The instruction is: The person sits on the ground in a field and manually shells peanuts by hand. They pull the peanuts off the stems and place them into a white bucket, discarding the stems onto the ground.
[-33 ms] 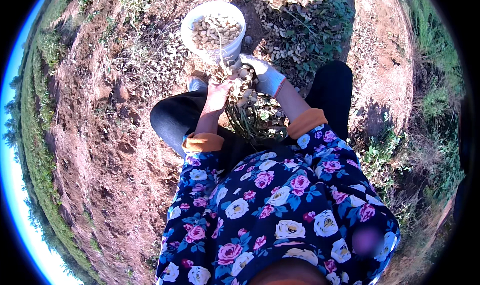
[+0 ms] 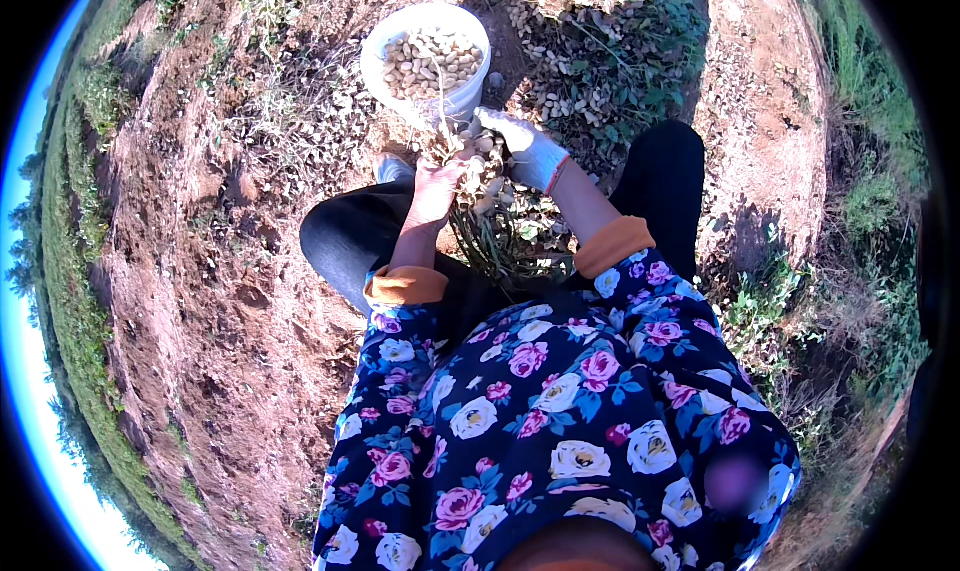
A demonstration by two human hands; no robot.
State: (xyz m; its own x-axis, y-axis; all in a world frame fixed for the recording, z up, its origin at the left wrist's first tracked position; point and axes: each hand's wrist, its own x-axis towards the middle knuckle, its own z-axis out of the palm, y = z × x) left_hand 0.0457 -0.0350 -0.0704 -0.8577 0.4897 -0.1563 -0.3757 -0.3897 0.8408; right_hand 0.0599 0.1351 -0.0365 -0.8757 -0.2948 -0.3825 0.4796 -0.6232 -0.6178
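Observation:
My bare left hand (image 2: 437, 189) is closed round a bunch of uprooted peanut plants. Their stems (image 2: 487, 241) trail down towards my lap, and pods (image 2: 486, 176) cluster at the root end. On the right of this bunch, my right hand (image 2: 530, 151) wears a white knitted glove, its fingers bent in against the pods; the fingertips are partly hidden. Just beyond both hands stands a white bucket (image 2: 465, 103), well filled with picked peanuts (image 2: 430, 63). Thin dry roots (image 2: 442, 91) stick up in front of its wall.
A heap of peanut plants (image 2: 610, 66) with leaves and pods lies beyond my right hand. Dry leaf litter (image 2: 310, 111) covers the soil left of the bucket. My bent knees (image 2: 335, 241) flank the work. Green growth (image 2: 875, 206) borders the far right.
My gloved right hand has shifted very slightly up and left along the pods. The left hand, the plants and the bucket look the same.

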